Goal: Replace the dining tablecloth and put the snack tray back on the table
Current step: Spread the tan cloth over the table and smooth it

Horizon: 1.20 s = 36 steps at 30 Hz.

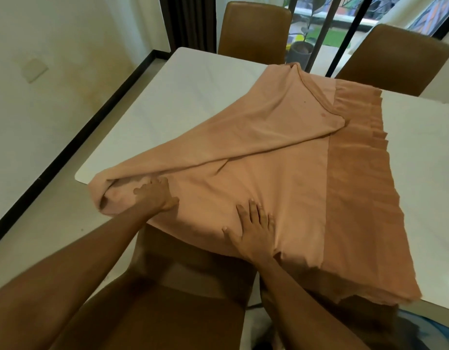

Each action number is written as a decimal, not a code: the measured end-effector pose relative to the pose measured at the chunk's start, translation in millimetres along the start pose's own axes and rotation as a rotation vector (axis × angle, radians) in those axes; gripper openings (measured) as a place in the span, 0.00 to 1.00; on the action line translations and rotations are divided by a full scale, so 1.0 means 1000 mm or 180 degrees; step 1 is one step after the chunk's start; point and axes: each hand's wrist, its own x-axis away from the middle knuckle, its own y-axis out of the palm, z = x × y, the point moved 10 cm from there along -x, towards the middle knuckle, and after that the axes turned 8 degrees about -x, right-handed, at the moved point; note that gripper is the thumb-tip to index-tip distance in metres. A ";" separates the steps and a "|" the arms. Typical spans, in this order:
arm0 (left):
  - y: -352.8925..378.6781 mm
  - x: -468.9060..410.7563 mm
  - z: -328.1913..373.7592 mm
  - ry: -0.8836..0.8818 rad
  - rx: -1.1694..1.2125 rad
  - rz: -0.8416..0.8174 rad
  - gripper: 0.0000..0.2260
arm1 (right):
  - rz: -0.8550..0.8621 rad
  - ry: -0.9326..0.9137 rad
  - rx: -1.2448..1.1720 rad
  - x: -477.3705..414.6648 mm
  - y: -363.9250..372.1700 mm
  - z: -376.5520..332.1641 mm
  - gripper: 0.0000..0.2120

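Observation:
A peach-orange tablecloth [268,173] lies partly folded across the white dining table [172,97], with one flap turned over diagonally and its near edge hanging over the table's front. My left hand [155,195] rests on the cloth at its bunched left corner, fingers reaching into the fold. My right hand [255,228] lies flat on the cloth near the table's front edge, fingers spread and straight. No snack tray is in view.
A brown chair [167,299] stands right in front of me, pushed against the table. Two more brown chairs [253,29] [392,56] stand on the far side by a glass door. A wall with a black skirting strip [74,137] runs along the left.

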 end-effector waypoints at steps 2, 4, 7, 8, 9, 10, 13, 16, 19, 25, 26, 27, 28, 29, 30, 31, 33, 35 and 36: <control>-0.015 0.018 0.029 0.0160 -0.0462 0.0262 0.26 | 0.0027 0.0027 -0.0049 0.017 -0.004 0.006 0.39; -0.034 0.035 0.063 0.0457 -0.0576 0.0682 0.19 | -0.0016 0.0089 -0.0191 0.040 -0.003 0.012 0.40; -0.058 0.054 0.122 0.0939 -0.0317 0.1151 0.14 | -0.0010 0.0187 -0.0341 0.064 -0.007 0.025 0.37; -0.062 0.057 0.137 0.1150 -0.0249 0.1209 0.14 | 0.0070 0.0196 -0.0382 0.064 -0.012 0.023 0.33; -0.063 0.060 0.158 0.1393 -0.0197 0.1255 0.15 | 0.0179 0.0217 -0.0448 0.059 -0.021 0.026 0.28; -0.065 0.062 0.181 0.1609 -0.0188 0.1332 0.16 | 0.0298 0.0270 -0.0593 0.047 -0.033 0.037 0.24; -0.073 0.059 0.229 0.1832 -0.0066 0.1585 0.17 | 0.0640 0.0371 -0.1008 0.000 -0.070 0.073 0.19; -0.084 0.047 0.263 0.1825 -0.0071 0.1757 0.16 | 0.0782 0.0283 -0.0815 -0.055 -0.097 0.107 0.18; -0.105 0.025 0.290 0.1770 -0.0059 0.1939 0.15 | 0.0850 0.0237 -0.0482 -0.114 -0.117 0.136 0.19; -0.108 -0.047 0.334 0.1581 0.0312 0.1383 0.26 | 0.0835 0.0596 -0.0421 -0.178 -0.121 0.191 0.27; -0.109 -0.053 0.333 0.1443 0.0300 0.1430 0.25 | 0.0875 0.0554 -0.0324 -0.176 -0.120 0.190 0.28; -0.110 -0.058 0.335 0.1360 0.0219 0.1545 0.24 | 0.0914 0.0527 -0.0258 -0.176 -0.118 0.191 0.29; -0.114 -0.059 0.336 0.1308 0.0165 0.1690 0.21 | 0.0945 0.0533 -0.0229 -0.175 -0.118 0.192 0.30; -0.120 -0.059 0.334 0.1285 0.0175 0.1827 0.19 | 0.0936 0.0531 -0.0206 -0.176 -0.118 0.189 0.31; -0.122 -0.059 0.338 0.1314 0.0232 0.1916 0.17 | 0.0883 0.0573 -0.0176 -0.174 -0.116 0.194 0.32; -0.128 -0.060 0.334 0.1307 0.0306 0.2008 0.16 | 0.0837 0.0571 -0.0161 -0.174 -0.116 0.191 0.32; -0.134 -0.059 0.334 0.1361 0.0541 0.2077 0.14 | 0.0767 0.0558 -0.0133 -0.170 -0.116 0.193 0.33; -0.137 -0.050 0.335 0.1506 0.0890 0.2017 0.09 | 0.0702 0.0559 -0.0179 -0.157 -0.115 0.196 0.34; -0.136 -0.042 0.334 0.1551 0.1083 0.1972 0.06 | 0.0691 0.0553 -0.0147 -0.146 -0.114 0.198 0.34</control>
